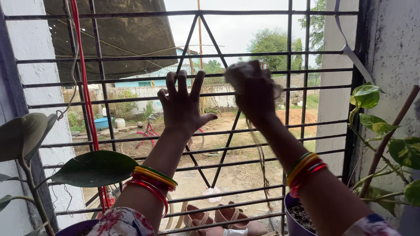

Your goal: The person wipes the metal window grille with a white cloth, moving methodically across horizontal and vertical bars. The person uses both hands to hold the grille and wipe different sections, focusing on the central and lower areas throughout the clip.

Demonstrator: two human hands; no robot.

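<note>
In the head view, the left hand (pixel 183 107) lies flat on the window grille (pixel 131 57), a little left of the centre, with the fingers spread wide and pointing to 12 o'clock; it grasps nothing, and it seems to press on the bars to steady the body. The right hand (pixel 253 89) is at about 3 o'clock from the left one, close beside it, and it is closed around a pale cloth (pixel 245 70) that it holds against a bar of the grille. This hand looks blurred, so the exact grip of the fingers is hard to see. A thin cord (pixel 261 153) hangs down under the right wrist. Both wrists carry red, yellow and green bangles (pixel 151 181). At 8 o'clock there is a plant with large dark leaves (pixel 94 168), and at 4 o'clock a purple pot (pixel 295 216) with soil stands under a climbing plant (pixel 372 113). Outside, behind the bars, a bicycle (pixel 151 131) stands on bare ground.
</note>
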